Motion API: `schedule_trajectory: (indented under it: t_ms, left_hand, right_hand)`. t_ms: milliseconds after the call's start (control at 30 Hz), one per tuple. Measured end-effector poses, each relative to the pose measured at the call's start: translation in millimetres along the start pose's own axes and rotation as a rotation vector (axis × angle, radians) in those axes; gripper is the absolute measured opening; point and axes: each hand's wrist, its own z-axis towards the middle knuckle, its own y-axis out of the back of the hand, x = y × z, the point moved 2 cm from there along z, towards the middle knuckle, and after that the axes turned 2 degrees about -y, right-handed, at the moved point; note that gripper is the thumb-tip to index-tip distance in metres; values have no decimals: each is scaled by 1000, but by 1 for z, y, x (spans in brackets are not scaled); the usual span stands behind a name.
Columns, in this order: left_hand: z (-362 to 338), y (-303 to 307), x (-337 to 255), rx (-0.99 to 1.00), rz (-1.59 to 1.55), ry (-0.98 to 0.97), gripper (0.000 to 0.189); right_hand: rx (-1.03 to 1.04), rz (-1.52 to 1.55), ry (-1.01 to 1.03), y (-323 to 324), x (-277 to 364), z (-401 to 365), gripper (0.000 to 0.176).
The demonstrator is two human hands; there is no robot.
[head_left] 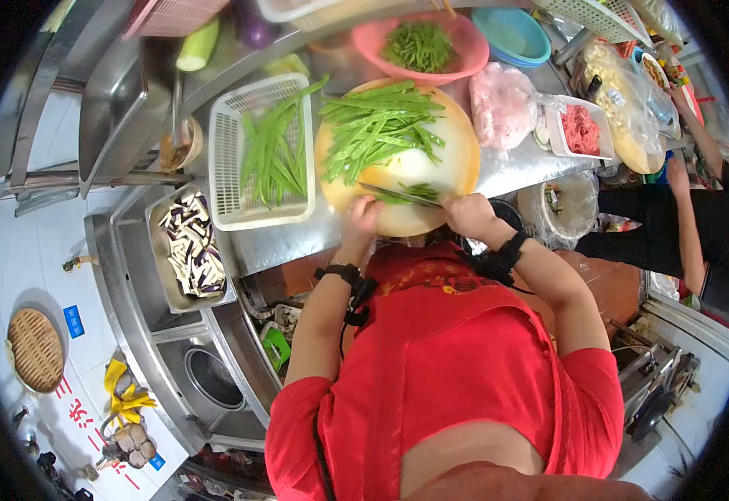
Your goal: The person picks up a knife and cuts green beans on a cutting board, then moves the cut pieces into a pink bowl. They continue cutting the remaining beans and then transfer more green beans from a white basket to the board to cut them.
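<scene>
My right hand (469, 217) is closed around the handle of a kitchen knife (399, 195), its blade slanting across the near part of a round cutting board (456, 159). Under and beside the blade lies a small heap of cut green pieces (419, 192). My left hand (362, 220) rests at the board's near left edge, fingers bent together close to the blade's tip; whatever they press on is hidden. A large pile of long flat green beans (381, 121) covers the far half of the board. More whole beans (274, 154) lie in a white plastic basket (224, 159) on the left.
Behind the board stands a pink bowl (368, 52) of shredded greens, beside blue bowls (510, 37). To the right are a bag of pale pink contents (502, 104) and a tray of minced meat (580, 129). Cut eggplant (190, 250) fills a left tray. Another person's arm (686, 225) shows far right.
</scene>
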Motion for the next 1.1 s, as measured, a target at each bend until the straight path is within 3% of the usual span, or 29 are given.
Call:
schedule_trajectory:
  t_ms: [233,267,467,533,767,933,1100]
  left_hand:
    - [-5,1,2,-10,-41,76,17]
    - [-2,1,3,-18,-35,73,17]
    - [3,19,-13,-17,-21,130,12]
    - [-4,12,-7,-32,-68,263,9]
    - [-3,2,-3,-110,-48,243,7]
    - [-8,27,-7,-89,-26,335,9]
    - [-3,12,-4,-82,62,274,8]
  right_hand:
    - [-9,-16,-1,-12,14,8,17]
    - [-112,-26,55,-8,14,12,17]
    - [-53,32,37,0,8,0,17]
    - [-62,29,42,-22,12,9,17]
    - [-32,63,21,-9,11,6,19]
    - [-23,68,12,-10,14,2,21]
    - [-57,40,-2,-17,21,10,24]
